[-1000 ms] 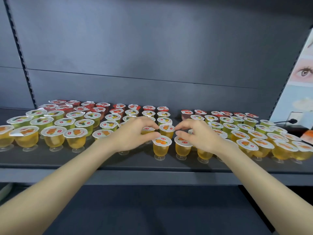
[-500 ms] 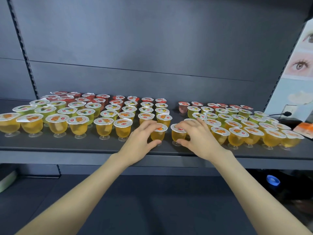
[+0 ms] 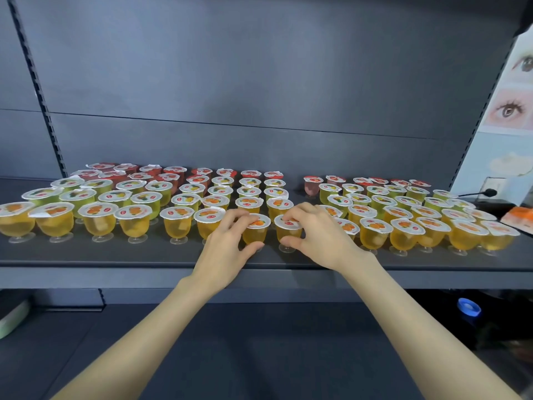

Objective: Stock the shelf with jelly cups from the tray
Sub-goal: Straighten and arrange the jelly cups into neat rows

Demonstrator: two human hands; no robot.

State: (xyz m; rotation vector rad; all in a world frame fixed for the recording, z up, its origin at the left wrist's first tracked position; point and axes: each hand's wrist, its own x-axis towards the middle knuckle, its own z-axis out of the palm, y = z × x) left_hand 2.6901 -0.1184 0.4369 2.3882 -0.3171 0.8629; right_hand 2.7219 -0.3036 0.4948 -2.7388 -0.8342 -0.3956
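Both hands have come forward since a second ago: left hand point(image 3: 227, 243) pinches one jelly cup point(image 3: 256, 230), right hand point(image 3: 320, 238) pinches the neighbouring cup point(image 3: 288, 232), both standing front-row centre on the shelf point(image 3: 115, 255), so we judge the gap filled.

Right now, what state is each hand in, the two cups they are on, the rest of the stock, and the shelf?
left hand, grips left cup, fingers on lid, thumb low.
right hand, grips right cup the same way.
left cup, upright, sealed.
right cup, upright, sealed, foot on shelf.
other jelly cups, upright, sealed, in rows.
shelf, nearly full, gap near back centre.
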